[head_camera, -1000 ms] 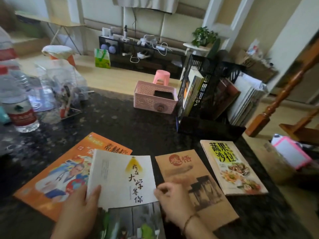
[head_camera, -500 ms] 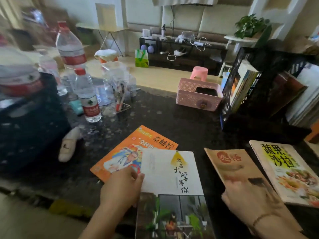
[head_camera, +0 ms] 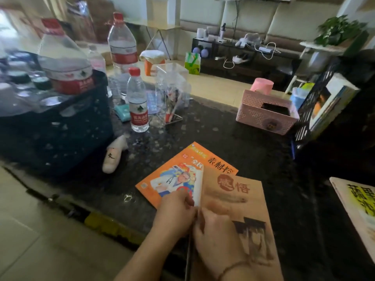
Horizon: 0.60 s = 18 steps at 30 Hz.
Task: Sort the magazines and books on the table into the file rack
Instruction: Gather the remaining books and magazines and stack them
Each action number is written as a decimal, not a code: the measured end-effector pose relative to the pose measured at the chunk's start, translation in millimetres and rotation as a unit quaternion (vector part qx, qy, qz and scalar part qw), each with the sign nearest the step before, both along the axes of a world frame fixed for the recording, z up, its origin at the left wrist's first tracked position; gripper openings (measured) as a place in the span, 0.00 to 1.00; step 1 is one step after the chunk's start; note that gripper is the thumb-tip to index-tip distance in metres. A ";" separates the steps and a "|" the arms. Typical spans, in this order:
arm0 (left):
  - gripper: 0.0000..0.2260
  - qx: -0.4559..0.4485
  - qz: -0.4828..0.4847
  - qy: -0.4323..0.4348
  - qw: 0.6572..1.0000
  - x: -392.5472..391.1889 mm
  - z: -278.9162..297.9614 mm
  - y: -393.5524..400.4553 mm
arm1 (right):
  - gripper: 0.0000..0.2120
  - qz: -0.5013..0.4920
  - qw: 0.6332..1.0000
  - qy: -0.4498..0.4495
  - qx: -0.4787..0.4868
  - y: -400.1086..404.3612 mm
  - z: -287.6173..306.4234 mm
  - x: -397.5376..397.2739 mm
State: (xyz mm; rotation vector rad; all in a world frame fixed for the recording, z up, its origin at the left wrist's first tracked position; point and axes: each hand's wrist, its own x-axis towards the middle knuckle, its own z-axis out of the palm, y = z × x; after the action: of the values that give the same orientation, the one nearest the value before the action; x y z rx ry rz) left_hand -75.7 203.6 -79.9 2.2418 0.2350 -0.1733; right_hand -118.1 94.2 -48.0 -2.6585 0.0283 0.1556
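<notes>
A: Since both hands meet on the stack at the lower middle of the frame, which one actually has it?

B: The left hand [head_camera: 174, 213] pinches the near-left corner of a white-covered book [head_camera: 198, 189], curled fingers on its edge. That book shows only as a pale strip, lying under the brown book [head_camera: 239, 216]. The right hand [head_camera: 219, 238] lies on the brown cover with fingers fairly straight, pressing it down; I can't tell whether the thumb hooks under the edge.

A: And the long axis?

B: Both books run from the bottom edge up and slightly right, spines on the left beside the knuckles. The file rack [head_camera: 316, 110] stands at the right edge, well apart, so the carry goes up and rightward. The right hand is nearer to it, I'd judge.

A: Surfaces?

B: Brown cover looks matte, kraft-like paper with a red seal and a dark ink drawing. Beneath, poking out to the upper left, an orange magazine [head_camera: 162, 179], glossy and thin. At far right lies another book [head_camera: 357, 205] with yellow lettering, cut by the frame.

A: The rack itself?

B: Black plastic lattice, already holding upright books. Beside it, a pink perforated box [head_camera: 261, 116].

A: Further out?

B: Dark speckled stone table [head_camera: 213, 142], polished. Clear, red-capped water bottles [head_camera: 138, 104] at upper left, one atop a black crate [head_camera: 60, 134], and a crinkled clear bag [head_camera: 174, 92].
</notes>
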 end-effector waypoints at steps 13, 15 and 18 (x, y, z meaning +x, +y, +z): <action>0.20 0.019 0.001 0.036 0.999 -4.1 -3.0 -12.5 | 0.28 -0.196 0.975 0.108 0.002 -101.7 -11.8 4.5; 0.19 -0.026 0.013 0.069 0.997 -1.4 -1.7 -14.4 | 0.30 -0.200 0.975 0.101 0.017 -104.2 -15.8 3.9; 0.19 -0.093 -0.030 0.079 0.992 -1.3 6.6 -27.4 | 0.33 -0.216 0.971 0.105 0.008 -107.5 -18.5 1.8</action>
State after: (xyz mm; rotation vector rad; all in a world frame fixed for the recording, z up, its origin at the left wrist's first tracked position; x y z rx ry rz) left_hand -77.0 176.2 -73.3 2.0515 0.2271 -0.3905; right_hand -116.3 -13.4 -66.5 -2.5363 0.6642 0.2887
